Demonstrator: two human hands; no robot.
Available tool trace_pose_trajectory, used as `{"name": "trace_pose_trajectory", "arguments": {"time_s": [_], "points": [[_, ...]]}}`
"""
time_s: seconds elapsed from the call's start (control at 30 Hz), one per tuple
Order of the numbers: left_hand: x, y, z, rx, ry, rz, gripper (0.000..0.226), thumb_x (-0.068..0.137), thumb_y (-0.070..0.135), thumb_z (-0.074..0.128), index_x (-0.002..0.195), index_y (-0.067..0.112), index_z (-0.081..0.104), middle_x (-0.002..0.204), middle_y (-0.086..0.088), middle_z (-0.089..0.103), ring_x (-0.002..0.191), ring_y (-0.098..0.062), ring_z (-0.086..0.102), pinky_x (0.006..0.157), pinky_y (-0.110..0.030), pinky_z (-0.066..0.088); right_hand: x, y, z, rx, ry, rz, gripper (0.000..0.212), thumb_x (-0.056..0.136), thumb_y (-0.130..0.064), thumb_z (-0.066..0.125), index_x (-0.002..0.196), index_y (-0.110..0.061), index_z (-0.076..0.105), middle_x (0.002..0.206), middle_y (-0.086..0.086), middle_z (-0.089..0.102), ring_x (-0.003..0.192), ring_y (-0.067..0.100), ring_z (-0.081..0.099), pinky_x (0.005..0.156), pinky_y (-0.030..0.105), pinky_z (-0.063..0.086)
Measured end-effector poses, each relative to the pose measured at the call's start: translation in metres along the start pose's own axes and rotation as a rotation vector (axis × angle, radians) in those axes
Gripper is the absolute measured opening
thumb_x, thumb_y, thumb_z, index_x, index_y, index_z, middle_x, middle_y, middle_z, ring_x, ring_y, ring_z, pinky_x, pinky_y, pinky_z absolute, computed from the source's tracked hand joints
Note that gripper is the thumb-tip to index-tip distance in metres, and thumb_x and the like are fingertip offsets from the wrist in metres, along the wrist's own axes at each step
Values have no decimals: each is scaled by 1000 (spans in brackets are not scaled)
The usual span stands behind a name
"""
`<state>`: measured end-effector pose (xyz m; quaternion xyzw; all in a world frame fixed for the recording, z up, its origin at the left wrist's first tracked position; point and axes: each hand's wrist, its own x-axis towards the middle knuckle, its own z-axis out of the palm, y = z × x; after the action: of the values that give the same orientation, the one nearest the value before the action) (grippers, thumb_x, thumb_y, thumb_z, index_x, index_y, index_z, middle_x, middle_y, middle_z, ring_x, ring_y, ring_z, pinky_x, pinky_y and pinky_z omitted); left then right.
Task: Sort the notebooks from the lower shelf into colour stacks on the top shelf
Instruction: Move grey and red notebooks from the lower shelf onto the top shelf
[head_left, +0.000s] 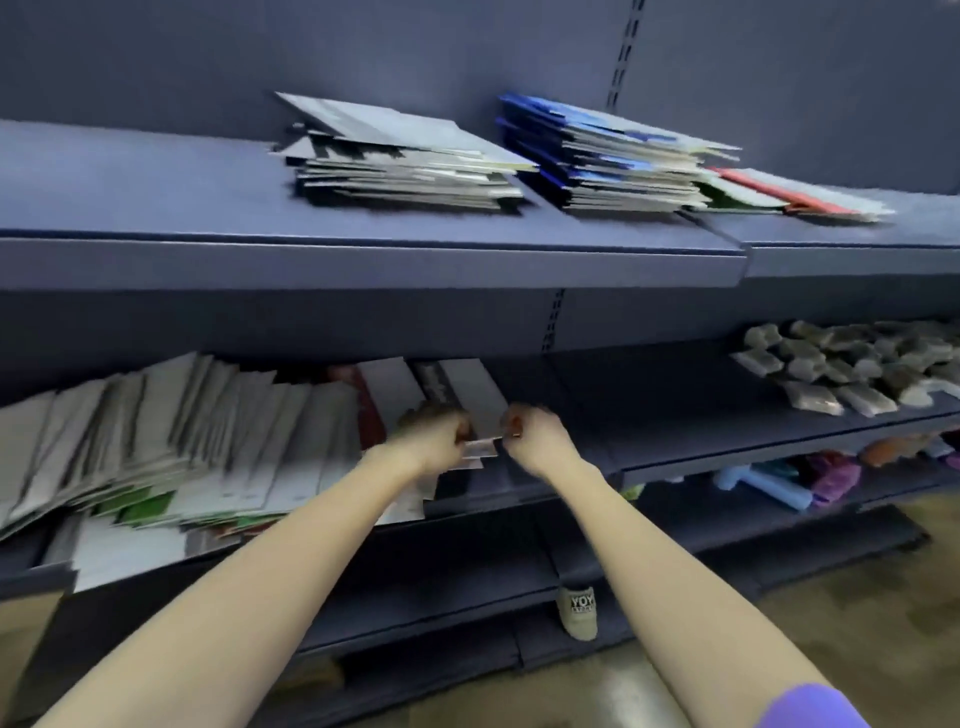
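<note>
Grey-covered thin paper notebook (470, 397) at rim of dark blue metal lower shelf (675, 447) | left hand (434, 439) and right hand (535, 434) pinch its near edge | grey stack (405, 161), blue stack (608, 156) at 12 o'clock on top shelf (363, 260)

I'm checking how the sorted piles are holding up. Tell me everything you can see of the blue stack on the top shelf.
The blue stack of notebooks lies flat on the top shelf, between a grey-white stack and a low red and green pile. Its covers look like blue card, with pale page edges showing. The notebooks sit unevenly, corners fanned out. Neither hand touches it.
</note>
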<state>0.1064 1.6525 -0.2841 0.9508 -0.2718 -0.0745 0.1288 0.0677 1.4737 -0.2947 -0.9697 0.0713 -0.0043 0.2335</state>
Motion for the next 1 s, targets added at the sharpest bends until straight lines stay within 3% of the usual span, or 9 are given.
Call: {"name": "trace_pose_trajectory", "arguments": {"time_s": [0.13,0.27,0.37,0.47,0.57,0.67,0.8,0.9,1.0], "points": [[-31,-52,16,0,18,-139,51,98,26,51,148,28,39,148,-7,44,134,-29,43,105,-37,40,13,-45,40,-98,-91,-126,41,86,-35,66,123,-19,57,124,9,56,113,33,55,82,33,45],[-51,-66,27,67,129,-98,48,98,34,51,144,24,44,148,-2,43,134,-26,41,104,-35,39,21,-62,69,-171,-187,-134,75,83,-66,62,143,-25,41,148,8,45,125,34,49,99,41,44],[-55,-66,33,67,179,-131,44,96,36,53,138,24,49,142,0,47,128,-25,44,94,-34,45,19,-58,79,-253,-97,-154,85,86,-72,54,152,-22,32,157,7,32,132,36,40,103,41,35],[-50,-64,31,48,205,-151,43,95,39,57,135,23,51,138,1,49,126,-24,46,91,-32,43,18,-44,76,-310,-36,-154,86,89,-73,47,153,-18,32,157,8,33,133,36,38,106,42,33],[-45,-57,25,35,185,-195,43,93,33,61,133,21,52,138,-1,50,127,-24,48,91,-31,43,20,-34,73,-396,2,-174,76,94,-68,44,147,-14,43,150,11,41,127,37,45,101,43,38],[-44,-45,24,76,198,-238,44,89,21,59,132,23,52,136,0,51,125,-24,49,89,-30,44,20,-28,70,-397,41,-170,55,103,-50,42,140,-10,49,141,15,49,121,38,49,96,44,40],[-44,-29,35,89,213,-159,49,87,13,58,135,25,54,135,1,52,125,-26,47,99,-32,40,17,-14,61,-452,57,-104,42,106,-35,39,140,-12,48,140,13,50,119,36,51,93,41,42],[-47,-13,46,80,181,-63,45,84,9,59,127,22,61,131,0,54,123,-26,46,99,-36,39,13,-9,55,-498,41,-62,39,103,-22,44,141,-13,47,141,13,50,117,35,55,90,39,45],[-47,-8,51,20,136,-11,36,88,11,54,121,21,63,125,0,57,118,-25,49,94,-35,42,9,-12,48,-567,-11,-59,50,96,-4,48,145,-12,40,142,15,47,118,34,55,87,39,49]]}}
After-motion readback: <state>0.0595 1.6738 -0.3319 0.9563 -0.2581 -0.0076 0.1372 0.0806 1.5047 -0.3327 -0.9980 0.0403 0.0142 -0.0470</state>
